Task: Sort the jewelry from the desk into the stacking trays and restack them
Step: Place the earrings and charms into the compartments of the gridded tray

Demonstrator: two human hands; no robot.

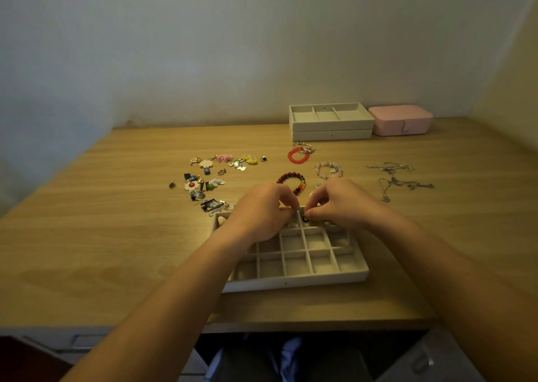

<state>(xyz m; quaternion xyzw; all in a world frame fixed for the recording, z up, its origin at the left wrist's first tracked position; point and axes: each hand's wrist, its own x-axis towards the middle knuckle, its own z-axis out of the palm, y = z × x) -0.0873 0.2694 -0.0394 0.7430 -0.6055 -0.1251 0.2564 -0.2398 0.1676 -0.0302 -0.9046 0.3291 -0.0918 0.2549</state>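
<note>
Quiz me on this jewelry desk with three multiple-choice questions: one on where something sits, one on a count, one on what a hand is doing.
1. Where is the pink box relative to the stacked trays?
A. left of them
B. right of them
C. on top of them

2. How many compartments does the top tray of that stack show?
A. three
B. six
C. one

3. What is the right hand doing?
A. lying flat and empty
B. pinching a small dark piece over the grid tray
C. holding scissors

Answers:
1 B, the box stands beside the stack's right end.
2 A, two dividers split it into three.
3 B, thumb and fingertips close on the piece above the tray's far row.
</note>
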